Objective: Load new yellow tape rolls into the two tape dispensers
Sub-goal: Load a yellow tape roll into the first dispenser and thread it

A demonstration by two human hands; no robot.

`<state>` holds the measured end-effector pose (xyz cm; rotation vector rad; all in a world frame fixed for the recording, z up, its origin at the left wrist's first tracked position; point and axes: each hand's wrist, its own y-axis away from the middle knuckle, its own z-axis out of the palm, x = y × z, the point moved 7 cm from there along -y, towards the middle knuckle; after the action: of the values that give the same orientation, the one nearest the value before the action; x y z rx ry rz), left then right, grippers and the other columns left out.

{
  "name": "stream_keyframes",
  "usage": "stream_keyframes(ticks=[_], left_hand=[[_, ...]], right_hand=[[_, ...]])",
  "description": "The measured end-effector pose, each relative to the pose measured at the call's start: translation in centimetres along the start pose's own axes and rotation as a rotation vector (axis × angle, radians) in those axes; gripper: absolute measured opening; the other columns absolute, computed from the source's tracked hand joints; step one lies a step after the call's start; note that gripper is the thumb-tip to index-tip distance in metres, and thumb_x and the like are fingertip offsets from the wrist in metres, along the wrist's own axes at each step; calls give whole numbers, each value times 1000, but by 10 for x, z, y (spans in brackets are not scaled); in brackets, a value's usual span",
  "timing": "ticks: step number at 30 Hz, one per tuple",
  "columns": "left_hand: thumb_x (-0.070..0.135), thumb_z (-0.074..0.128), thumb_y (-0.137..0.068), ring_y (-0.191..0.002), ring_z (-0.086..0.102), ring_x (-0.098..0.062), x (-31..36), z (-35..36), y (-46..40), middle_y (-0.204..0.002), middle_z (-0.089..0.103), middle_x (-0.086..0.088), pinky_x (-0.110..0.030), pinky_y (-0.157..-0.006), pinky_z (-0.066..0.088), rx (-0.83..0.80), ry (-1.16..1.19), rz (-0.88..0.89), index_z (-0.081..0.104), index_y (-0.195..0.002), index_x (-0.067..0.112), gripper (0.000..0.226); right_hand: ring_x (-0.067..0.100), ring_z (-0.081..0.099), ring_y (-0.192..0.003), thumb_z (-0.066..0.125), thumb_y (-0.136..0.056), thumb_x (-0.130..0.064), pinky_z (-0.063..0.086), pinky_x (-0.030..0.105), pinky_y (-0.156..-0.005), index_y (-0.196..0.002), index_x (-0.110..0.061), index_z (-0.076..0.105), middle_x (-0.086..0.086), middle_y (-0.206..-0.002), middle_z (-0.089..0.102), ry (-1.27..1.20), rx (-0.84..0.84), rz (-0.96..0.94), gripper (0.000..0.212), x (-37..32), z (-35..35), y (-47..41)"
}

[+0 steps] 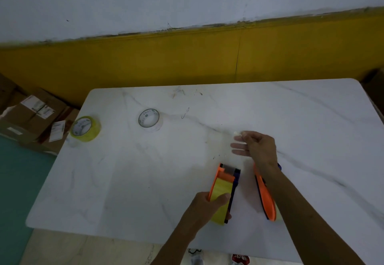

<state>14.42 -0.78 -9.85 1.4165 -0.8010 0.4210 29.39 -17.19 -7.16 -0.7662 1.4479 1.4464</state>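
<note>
An orange and dark blue tape dispenser [225,176] with a yellow tape roll [222,190] in it lies on the white marble table [145,181]. My left hand [204,204] grips its near end, thumb on the yellow roll. My right hand [255,145] is above the table beyond the dispenser, fingertips pinching a clear strip of tape [236,134]. A second orange dispenser [267,198] lies under my right forearm, partly hidden. At the table's far left stand a yellow tape roll [85,128] and a nearly bare white core roll [150,119].
Cardboard boxes [31,117] with labels are stacked on the floor left of the table. A yellow and white wall [187,56] runs behind the table. The table's near edge is just before my feet.
</note>
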Motion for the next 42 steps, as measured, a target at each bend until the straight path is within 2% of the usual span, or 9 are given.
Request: stream_keyframes(ticks=[4, 10, 16, 24, 27, 30, 37, 39, 42], left_hand=[[30, 70, -80, -72, 74, -7, -14, -2, -1, -71, 78, 6, -19, -69, 55, -38, -11, -55, 72, -101, 9, 29], [52, 74, -64, -59, 61, -6, -6, -4, -2, -59, 66, 10, -17, -60, 46, 68, -56, -50, 68, -68, 24, 29], [34, 80, -61, -84, 74, -19, 1, -3, -1, -84, 77, -1, -34, -84, 60, -28, -55, -17, 72, -83, 24, 25], [50, 78, -57, -77, 72, -13, 27, -9, 36, -74, 76, 5, -37, -76, 60, 18, 55, 179, 72, -86, 24, 40], [67, 77, -52, -73, 71, -12, 46, -18, 59, -73, 77, 3, -28, -67, 55, 39, 123, 293, 76, -88, 29, 52], [69, 79, -44, -69, 70, -10, 60, -23, 71, -70, 76, 2, -22, -63, 53, 21, 227, 363, 76, -86, 24, 62], [58, 83, -50, -62, 69, -9, 71, -28, 64, -63, 74, 2, -20, -59, 54, 112, 274, 381, 77, -73, 17, 47], [38, 79, -64, -59, 68, 2, 70, -25, 59, -61, 75, 11, -12, -57, 52, 104, 236, 362, 78, -67, 33, 6], [33, 66, -76, -68, 69, -7, 64, -21, 43, -70, 75, 4, -21, -66, 54, 125, 181, 345, 73, -75, 26, 10]], right_hand=[[36, 75, -76, 56, -94, -8, 63, 46, -68, -103, 3, 67, 22, -95, 73, -4, 20, -32, 18, -14, -7, -18], [35, 75, -75, 57, -92, -5, 63, 47, -69, -104, 6, 67, 22, -94, 73, 47, 1, -10, 19, -20, -7, -39], [33, 76, -75, 55, -92, -1, 63, 42, -63, -105, 8, 66, 23, -92, 73, 71, 10, 20, 19, -20, -8, -60], [17, 71, -51, 54, -91, 2, 58, 23, -47, -97, 6, 69, 21, -81, 73, 315, 77, 55, 17, 12, -6, -56], [12, 65, -52, 54, -88, 6, 53, 16, -44, -103, 1, 69, 25, -85, 72, 483, -119, 66, 22, 24, 15, -37], [13, 68, -59, 53, -86, 16, 56, 19, -54, -109, 2, 65, 19, -82, 75, 265, -348, 113, 29, 39, 44, 0], [18, 71, -58, 41, -97, -19, 58, 28, -53, -69, -13, 76, 6, -65, 75, -223, -457, 410, 45, 68, 57, 80], [19, 73, -62, 35, -100, -26, 58, 28, -54, -85, -6, 74, 9, -71, 76, -333, -442, 482, 46, 74, 55, 84], [26, 72, -77, 29, -100, -44, 58, 33, -64, -110, -2, 68, 16, -88, 73, -386, -440, 519, 58, 83, 56, 88]])
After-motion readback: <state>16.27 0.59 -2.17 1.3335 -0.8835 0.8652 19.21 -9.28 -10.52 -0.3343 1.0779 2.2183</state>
